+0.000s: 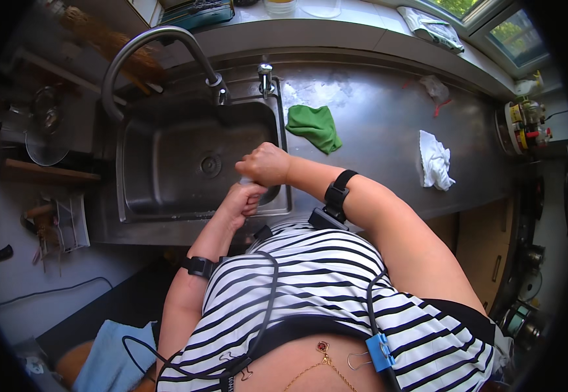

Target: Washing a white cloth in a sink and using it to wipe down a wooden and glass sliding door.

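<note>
Over the front right corner of the stainless steel sink (166,147), both my hands are closed, one against the other. A small bit of a pale, whitish thing, apparently a cloth (246,181), shows between them; the rest is hidden in my fists. My left hand (240,200) grips it from the near side, at the sink's front rim. My right hand (266,163) is clenched on it just beyond, its back turned up. The sink's drain (210,166) lies to the left of my hands. A crumpled green cloth (316,128) rests on the counter right of the sink.
A curved faucet (151,36) arches over the sink's back left, beside a chrome dispenser (265,78). On the steel counter (372,161) lie a white cloth (435,160) and a small clear plastic bag (434,88). A round rack of bottles (523,126) stands far right.
</note>
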`<act>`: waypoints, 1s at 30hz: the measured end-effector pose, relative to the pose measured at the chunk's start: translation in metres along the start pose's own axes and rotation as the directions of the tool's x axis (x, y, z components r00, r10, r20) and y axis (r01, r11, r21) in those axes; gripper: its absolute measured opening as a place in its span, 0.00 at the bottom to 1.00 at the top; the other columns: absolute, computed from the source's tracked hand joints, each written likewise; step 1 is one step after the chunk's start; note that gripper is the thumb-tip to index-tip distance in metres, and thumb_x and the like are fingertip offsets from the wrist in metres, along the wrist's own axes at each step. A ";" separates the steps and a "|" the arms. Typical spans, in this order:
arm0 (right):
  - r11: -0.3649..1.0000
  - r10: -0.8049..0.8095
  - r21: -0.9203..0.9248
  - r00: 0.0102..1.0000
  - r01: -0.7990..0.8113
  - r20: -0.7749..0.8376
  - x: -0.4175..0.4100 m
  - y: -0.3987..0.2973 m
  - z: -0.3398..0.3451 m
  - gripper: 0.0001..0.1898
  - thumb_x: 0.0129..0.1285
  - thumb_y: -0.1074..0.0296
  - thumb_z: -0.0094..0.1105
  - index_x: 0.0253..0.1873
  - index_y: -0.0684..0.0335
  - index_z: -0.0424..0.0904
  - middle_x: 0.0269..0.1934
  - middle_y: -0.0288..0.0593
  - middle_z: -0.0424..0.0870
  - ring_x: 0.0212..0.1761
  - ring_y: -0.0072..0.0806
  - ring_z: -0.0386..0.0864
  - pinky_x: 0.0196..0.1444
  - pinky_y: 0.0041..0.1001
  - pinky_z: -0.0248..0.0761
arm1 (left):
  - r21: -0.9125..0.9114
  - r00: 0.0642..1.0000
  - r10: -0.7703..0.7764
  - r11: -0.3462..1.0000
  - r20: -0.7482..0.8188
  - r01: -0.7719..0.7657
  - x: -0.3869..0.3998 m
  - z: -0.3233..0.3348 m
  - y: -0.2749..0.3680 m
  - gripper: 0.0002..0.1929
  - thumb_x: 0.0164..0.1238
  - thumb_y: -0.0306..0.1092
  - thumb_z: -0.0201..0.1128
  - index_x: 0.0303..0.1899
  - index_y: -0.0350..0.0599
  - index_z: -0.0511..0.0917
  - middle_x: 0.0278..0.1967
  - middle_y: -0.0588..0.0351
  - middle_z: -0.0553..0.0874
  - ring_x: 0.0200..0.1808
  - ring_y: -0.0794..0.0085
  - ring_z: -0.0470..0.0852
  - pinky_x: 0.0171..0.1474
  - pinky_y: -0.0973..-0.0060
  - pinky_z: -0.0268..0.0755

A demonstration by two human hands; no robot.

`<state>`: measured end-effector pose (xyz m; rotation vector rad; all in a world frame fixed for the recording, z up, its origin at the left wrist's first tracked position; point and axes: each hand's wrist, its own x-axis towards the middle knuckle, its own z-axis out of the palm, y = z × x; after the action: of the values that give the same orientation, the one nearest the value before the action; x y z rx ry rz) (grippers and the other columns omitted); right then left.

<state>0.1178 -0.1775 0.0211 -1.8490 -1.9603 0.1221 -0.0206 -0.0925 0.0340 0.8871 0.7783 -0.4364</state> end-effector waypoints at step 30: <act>-0.520 0.650 0.854 0.645 -0.006 0.401 -0.186 -0.019 -0.065 0.14 0.70 0.60 0.48 0.50 0.63 0.73 0.37 0.40 0.81 0.32 0.26 0.80 0.37 0.26 0.76 | -0.108 0.922 0.385 0.916 -0.033 -0.386 0.022 0.115 -0.026 0.13 0.67 0.34 0.52 0.51 0.44 0.72 0.35 0.57 0.80 0.28 0.75 0.79 0.31 0.76 0.74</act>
<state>0.1262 -0.3742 0.0394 -0.8590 0.0230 1.1444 0.0254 -0.2019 0.0490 0.9115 0.6117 -0.0373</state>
